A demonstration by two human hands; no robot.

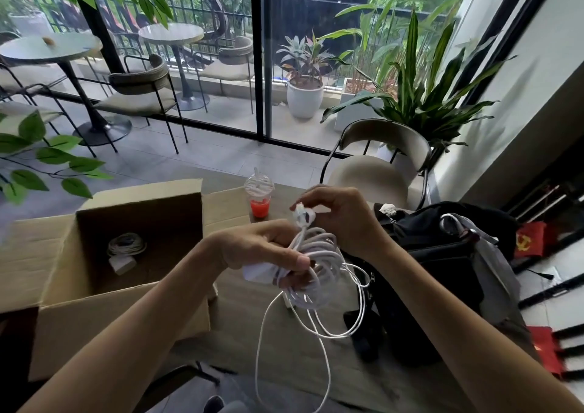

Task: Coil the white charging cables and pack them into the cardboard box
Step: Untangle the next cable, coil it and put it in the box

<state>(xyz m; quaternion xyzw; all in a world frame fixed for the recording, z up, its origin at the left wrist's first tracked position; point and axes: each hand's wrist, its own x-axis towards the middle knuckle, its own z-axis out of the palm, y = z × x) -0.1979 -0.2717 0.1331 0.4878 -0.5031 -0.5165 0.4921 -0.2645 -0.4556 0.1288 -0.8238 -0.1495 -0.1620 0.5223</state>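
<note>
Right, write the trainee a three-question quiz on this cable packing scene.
1. True or false: a coiled cable already lies in the box.
2. Which hand pinches the cable end: the left hand or the right hand?
3. The left hand grips: A) the bundle; B) a mug; C) scissors.
Key: 1 true; 2 right hand; 3 A.

One sign, no words
You can read no text; a yellow hammer-and-sickle emblem (522,243) stands on red cloth (535,232).
</note>
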